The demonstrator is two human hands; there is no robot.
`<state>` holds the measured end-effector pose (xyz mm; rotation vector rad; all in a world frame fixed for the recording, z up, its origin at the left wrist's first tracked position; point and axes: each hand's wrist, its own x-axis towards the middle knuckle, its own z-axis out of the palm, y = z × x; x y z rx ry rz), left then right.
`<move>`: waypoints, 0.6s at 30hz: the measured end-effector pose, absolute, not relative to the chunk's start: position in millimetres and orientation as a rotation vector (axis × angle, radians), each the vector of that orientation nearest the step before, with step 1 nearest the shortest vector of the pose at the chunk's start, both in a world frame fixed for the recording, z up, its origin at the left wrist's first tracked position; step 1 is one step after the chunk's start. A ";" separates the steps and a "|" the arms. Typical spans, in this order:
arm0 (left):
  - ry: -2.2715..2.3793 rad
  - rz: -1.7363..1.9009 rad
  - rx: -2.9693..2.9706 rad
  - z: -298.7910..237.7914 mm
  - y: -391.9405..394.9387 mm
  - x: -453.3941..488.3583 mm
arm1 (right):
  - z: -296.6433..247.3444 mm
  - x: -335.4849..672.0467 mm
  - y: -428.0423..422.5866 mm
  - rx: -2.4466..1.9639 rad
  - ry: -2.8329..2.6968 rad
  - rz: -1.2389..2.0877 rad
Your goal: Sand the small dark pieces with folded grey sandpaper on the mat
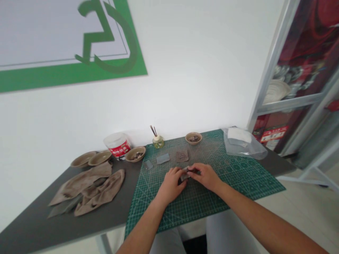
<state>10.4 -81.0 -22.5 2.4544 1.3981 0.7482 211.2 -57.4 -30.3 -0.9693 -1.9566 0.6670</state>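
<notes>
My left hand is closed round a small greyish piece low over the green cutting mat. My right hand meets it from the other side, thumb and fingers pinched at the piece's right end, where something dark shows. The fingers cover much of the piece, and its exact kind is too small to tell. Just beyond the hands lie a brownish square sheet with dark marks, a light grey rectangular sheet and a smaller grey sheet.
Brown cloths lie at left on the dark table. Behind them stand shallow bowls and a white tub. A bowl of small pieces, a reed diffuser, another bowl and a plastic bag line the back.
</notes>
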 end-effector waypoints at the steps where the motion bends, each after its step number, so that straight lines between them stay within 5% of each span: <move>1: 1.408 0.730 2.470 -23.7 -81.1 10.6 | -32.7 211.4 -56.5 -0.972 -1.922 0.708; 11: 1.427 0.709 2.509 -25.5 -81.3 11.1 | -49.5 217.1 -38.9 -0.912 -1.556 1.226; 18: 1.437 0.699 2.509 -25.0 -82.3 10.9 | -42.8 218.7 -38.1 -0.919 -1.567 1.159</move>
